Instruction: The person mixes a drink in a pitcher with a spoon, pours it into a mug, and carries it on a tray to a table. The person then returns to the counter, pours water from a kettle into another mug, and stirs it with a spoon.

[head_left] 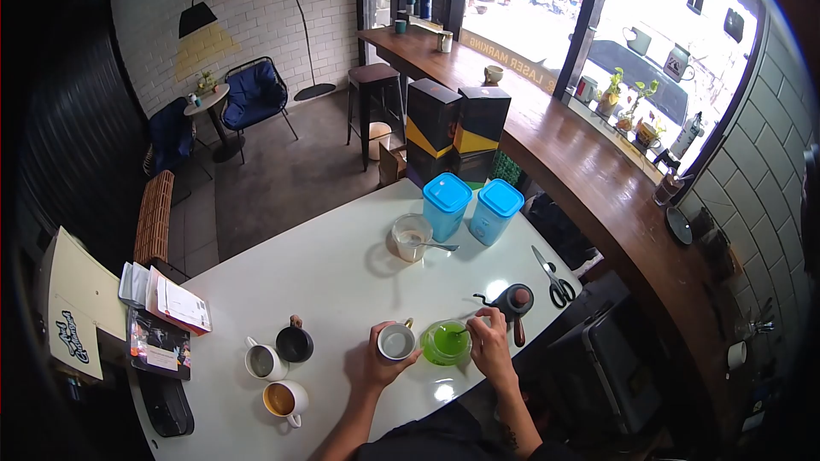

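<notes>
Clear jar (442,362): green liquid (446,343), utensil (460,332) dipped. Left fingers (374,347) around cup (396,329).

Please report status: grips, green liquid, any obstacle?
Left grip around pale mug. Right grip on utensil in jar of green liquid. Kettle close by, not blocking jar.

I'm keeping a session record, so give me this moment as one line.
left hand: around cup | right hand: gripping utensil in clear container | contents: green liquid | kettle: on table
</notes>
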A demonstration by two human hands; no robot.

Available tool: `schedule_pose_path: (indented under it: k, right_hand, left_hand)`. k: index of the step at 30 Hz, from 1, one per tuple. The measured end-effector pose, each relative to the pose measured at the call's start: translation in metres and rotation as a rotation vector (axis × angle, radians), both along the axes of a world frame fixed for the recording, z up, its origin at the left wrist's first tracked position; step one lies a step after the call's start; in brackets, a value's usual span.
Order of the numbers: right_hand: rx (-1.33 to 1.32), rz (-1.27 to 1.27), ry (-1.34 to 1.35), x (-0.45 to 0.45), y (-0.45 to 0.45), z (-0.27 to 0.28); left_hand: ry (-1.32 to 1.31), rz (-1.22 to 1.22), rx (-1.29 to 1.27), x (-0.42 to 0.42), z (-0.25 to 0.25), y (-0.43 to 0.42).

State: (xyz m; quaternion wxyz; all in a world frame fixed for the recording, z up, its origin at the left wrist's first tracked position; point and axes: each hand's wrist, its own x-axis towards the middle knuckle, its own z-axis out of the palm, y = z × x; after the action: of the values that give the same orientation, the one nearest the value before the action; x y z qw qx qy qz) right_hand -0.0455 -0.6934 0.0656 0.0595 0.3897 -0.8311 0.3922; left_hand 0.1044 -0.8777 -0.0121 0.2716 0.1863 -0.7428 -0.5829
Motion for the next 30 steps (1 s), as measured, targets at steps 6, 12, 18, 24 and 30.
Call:
schedule_pose_path:
  k: [6, 12, 18, 24, 30]
  right_hand:
    - [-0.052, 0.022, -0.026, 0.004, -0.007, -0.002]
    - [-0.067, 0.065, -0.063, 0.004, -0.002, -0.013]
    - [-0.075, 0.008, -0.147, 0.007, 0.002, -0.012]
    - [-0.123, -0.003, -0.131, 0.011, -0.009, -0.008]
    - [-0.052, 0.075, -0.174, 0.014, -0.005, -0.006]
  left_hand:
    - [0.014, 0.016, -0.013, -0.001, -0.005, 0.0]
    - [0.007, 0.015, 0.003, -0.004, -0.004, -0.001]
    - [-0.028, 0.041, -0.014, -0.003, 0.006, 0.004]
    - [-0.024, 0.068, -0.04, -0.004, 0.006, 0.007]
    - [0.024, 0.059, -0.154, -0.002, 0.012, 0.002]
